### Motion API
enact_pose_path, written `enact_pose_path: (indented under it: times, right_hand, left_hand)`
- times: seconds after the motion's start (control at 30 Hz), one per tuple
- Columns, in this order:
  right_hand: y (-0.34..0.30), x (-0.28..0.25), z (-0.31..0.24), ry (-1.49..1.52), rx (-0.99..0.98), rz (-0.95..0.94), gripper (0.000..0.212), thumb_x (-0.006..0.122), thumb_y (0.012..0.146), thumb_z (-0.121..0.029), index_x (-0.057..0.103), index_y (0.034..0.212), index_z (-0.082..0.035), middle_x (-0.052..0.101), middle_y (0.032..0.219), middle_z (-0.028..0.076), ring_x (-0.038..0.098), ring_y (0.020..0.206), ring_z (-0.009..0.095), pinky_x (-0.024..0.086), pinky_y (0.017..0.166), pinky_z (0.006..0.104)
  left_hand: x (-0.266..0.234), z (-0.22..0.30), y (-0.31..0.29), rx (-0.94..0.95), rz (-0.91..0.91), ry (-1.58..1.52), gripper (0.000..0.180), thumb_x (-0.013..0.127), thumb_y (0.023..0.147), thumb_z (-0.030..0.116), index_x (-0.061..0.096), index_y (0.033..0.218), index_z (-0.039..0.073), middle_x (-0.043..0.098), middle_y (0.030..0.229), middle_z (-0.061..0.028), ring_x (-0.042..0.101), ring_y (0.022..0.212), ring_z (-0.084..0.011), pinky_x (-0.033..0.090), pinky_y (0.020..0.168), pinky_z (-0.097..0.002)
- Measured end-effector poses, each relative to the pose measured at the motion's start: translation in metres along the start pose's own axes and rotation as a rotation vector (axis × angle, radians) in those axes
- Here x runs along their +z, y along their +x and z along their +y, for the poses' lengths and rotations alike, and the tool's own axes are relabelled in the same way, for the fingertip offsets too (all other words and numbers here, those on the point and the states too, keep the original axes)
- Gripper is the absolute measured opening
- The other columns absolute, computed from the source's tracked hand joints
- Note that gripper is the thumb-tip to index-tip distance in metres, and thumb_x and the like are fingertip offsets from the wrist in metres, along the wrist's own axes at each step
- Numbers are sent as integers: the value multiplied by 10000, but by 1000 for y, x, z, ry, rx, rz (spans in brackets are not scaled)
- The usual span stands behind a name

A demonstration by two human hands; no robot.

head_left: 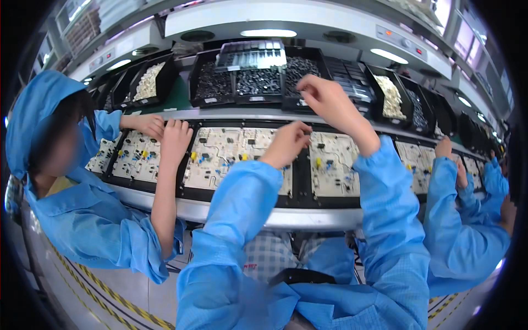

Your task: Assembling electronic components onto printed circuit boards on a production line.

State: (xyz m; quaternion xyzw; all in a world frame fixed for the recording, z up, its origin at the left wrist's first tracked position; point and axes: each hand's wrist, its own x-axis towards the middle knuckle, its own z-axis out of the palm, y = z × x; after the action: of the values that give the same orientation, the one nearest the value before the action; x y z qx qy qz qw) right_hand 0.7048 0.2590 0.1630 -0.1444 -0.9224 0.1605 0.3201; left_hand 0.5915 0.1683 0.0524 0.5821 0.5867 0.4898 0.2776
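The left hand is held over the far right part of a cream circuit board, its fingers bent close together; the right hand is raised beside a black bin of dark parts, its fingers curled; whether anything is pinched cannot be told; parts could be dropped through a loose grip; yellow components could be knocked by the low left sleeve.

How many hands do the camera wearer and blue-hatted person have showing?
4. The wearer's bare left hand is over a cream circuit board, bare right hand higher near black bins. Further left, the neighbour's bare left hand is beside the neighbour's bare right hand.
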Motion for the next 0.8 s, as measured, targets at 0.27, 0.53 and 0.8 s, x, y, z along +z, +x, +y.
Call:
enact_pose_path:
  times: [0.27, 0.53, 0.8]
  right_hand:
    - [97, 70, 159, -420, 21, -326, 182, 635, 725, -75, 647, 890, 3, 656, 936, 204, 632, 905, 366, 512, 788, 434]
    - [86, 96, 178, -311, -36, -212, 190, 634, 754, -50, 642, 945, -45, 669, 925, 164, 639, 904, 334, 514, 773, 402]
    - [67, 79, 177, -451, -209, -50, 126, 627, 791, -86, 579, 874, -4, 634, 801, 154, 626, 788, 326, 498, 702, 400]
  left_hand:
    - [-9, -17, 5, -11, 4, 214, 198, 681, 815, 87, 629, 981, -8, 637, 738, -100, 641, 740, -187, 505, 691, -306]
    - [2, -35, 5, 111, -83, 343, 198, 660, 804, 44, 674, 1000, 30, 643, 830, -122, 625, 772, -214, 509, 731, -313]
    - [12, -17, 3, -22, -222, 278, 216, 634, 835, 43, 658, 1045, -1, 666, 863, -117, 629, 805, -174, 515, 761, -289]
